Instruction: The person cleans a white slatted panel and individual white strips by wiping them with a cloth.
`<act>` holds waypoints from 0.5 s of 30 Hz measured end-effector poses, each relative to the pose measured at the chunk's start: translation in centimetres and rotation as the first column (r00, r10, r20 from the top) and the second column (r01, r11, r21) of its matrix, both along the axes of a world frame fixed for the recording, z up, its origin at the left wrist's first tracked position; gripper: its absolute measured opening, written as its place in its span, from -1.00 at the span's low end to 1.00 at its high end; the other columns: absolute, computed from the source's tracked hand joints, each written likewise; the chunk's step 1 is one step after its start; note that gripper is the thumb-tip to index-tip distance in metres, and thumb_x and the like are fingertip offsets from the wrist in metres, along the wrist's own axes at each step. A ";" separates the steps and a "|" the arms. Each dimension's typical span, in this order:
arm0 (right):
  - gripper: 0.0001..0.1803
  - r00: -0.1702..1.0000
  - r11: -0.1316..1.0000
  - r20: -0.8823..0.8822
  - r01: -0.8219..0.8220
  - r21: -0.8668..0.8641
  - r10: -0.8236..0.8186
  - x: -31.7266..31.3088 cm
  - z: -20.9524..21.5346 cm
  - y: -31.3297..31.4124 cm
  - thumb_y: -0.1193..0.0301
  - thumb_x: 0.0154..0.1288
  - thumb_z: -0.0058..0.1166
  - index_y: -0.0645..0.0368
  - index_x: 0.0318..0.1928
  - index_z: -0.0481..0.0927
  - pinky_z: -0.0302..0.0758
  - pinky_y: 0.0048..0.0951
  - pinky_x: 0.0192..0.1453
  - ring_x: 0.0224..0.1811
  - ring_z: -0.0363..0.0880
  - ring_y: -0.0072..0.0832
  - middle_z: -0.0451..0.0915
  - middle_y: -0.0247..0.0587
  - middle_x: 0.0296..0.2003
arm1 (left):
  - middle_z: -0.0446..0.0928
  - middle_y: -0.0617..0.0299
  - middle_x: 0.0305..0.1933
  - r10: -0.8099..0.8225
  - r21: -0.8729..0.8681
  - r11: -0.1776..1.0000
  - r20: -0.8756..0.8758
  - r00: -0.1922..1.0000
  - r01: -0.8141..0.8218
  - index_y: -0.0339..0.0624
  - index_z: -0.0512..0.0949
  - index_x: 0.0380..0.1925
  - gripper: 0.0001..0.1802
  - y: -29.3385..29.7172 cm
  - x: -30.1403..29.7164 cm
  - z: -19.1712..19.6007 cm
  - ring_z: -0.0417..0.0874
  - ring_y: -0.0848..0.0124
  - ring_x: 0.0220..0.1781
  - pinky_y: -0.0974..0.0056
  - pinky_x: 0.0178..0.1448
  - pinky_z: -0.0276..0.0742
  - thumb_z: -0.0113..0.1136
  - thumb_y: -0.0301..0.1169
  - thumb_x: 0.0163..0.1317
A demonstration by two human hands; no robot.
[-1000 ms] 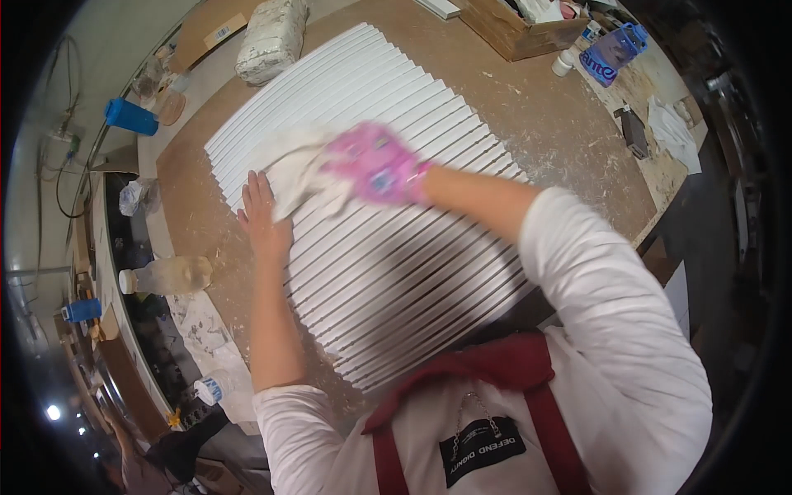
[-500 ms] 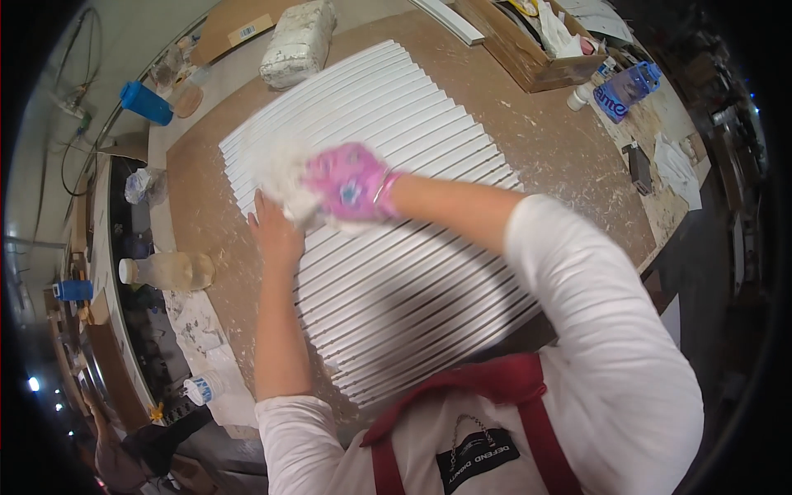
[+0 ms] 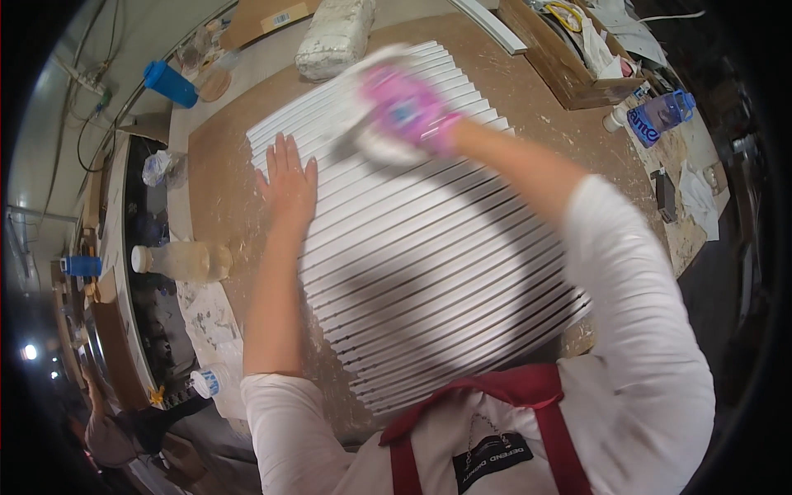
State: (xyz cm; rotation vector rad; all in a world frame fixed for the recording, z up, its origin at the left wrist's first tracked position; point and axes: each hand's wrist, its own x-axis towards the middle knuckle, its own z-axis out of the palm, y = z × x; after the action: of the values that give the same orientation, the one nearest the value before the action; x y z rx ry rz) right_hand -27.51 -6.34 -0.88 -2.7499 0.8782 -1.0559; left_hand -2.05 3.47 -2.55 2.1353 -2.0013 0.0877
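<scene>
1. The right hand (image 3: 408,107), in a pink glove, has swept from the middle-left of the white slatted panel (image 3: 429,247) up to its far end since a second ago. It is curled around a white cloth (image 3: 371,136). The hand is motion-blurred, so how its fingers sit cannot be told exactly.
2. The left hand (image 3: 287,183) is bare, fingers spread, palm pressed flat on the panel's left edge. It has kept much the same place on the panel while the other hand travelled, so it reads as the brace.
3. In my judgement the wiping has moved on from the left-middle slats to the far ones; the near half of the panel lies uncovered below the arms.
4. The panel lies flat on the brown workbench (image 3: 223,165), slats running left to right, its near edge close to the person's red apron (image 3: 495,396).
5. Edges: just beyond the panel's far edge sits a lumpy white bag (image 3: 334,37), close to the gloved hand, and a cardboard box (image 3: 569,78) lies to the far right. A strip of bare bench separates the panel from both.
6. To the left, a clear plastic bottle (image 3: 181,260) lies near the bench edge, apart from the panel. A blue water bottle (image 3: 656,115) stands well off to the right.
7. Open room is widest on the bare bench to the panel's right.
</scene>
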 end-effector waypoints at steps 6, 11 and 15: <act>-0.58 0.852 0.972 -0.505 0.217 0.095 -0.141 4.6 -0.2 1.0 0.23 0.19 -0.01 -0.06 0.09 0.50 0.48 -0.12 0.09 0.08 0.51 -0.19 0.48 -0.10 0.06 | -0.06 0.22 0.54 0.067 0.274 0.959 0.043 0.997 -0.076 -0.11 0.12 0.39 -0.32 -1.4 0.5 -0.8 -0.04 0.19 0.54 -0.22 0.49 -0.16 -0.21 0.01 0.39; -0.67 0.919 0.691 0.050 0.257 0.675 -0.391 -13.5 -3.5 -5.3 0.35 0.28 -0.03 0.15 0.03 0.52 0.58 -0.36 -0.08 -0.15 0.60 -0.29 0.60 -0.15 -0.14 | -0.07 0.23 0.55 0.044 0.143 0.989 -0.033 0.998 -0.039 -0.07 0.07 0.42 -0.30 -1.4 -0.2 -1.4 -0.05 0.21 0.55 -0.21 0.49 -0.16 -0.24 0.04 0.40; -0.71 0.518 0.649 -0.609 0.761 0.007 -0.600 -18.6 4.3 -6.2 0.33 0.27 -0.01 0.27 -0.12 0.58 0.55 -0.30 -0.24 -0.32 0.62 -0.38 0.64 -0.23 -0.26 | -0.10 0.22 0.55 0.072 0.172 0.982 0.034 0.997 -0.076 -0.07 0.04 0.43 -0.28 -1.3 0.2 -0.1 -0.08 0.18 0.56 -0.20 0.50 -0.18 -0.22 0.06 0.39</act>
State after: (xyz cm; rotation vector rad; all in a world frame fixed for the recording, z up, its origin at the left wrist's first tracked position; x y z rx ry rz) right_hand -46.12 -12.59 3.37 -2.4658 2.1545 -0.0306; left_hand -1.82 2.13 -2.67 2.3268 -2.0117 -0.0479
